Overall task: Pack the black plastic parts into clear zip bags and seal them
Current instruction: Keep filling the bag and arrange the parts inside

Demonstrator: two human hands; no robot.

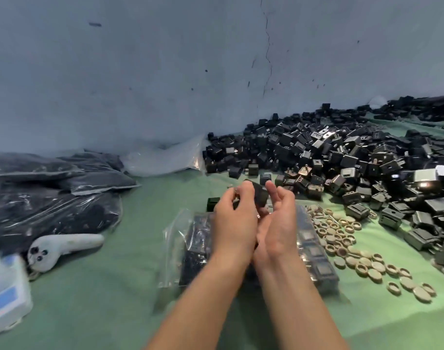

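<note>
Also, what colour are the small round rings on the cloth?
Beige, or pale tan. The small round rings show best in the head view.

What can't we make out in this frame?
Head view only.
1. Part: mostly covered by fingers of the left hand, so its shape is unclear.
2. Right hand: can't tell whether it touches the part. The left hand blocks the contact.
3. Bags under the wrists: both hands hide the zips, so sealed or not is unknown.
4. Box: cut by the left edge and blurred, label unreadable.
</note>
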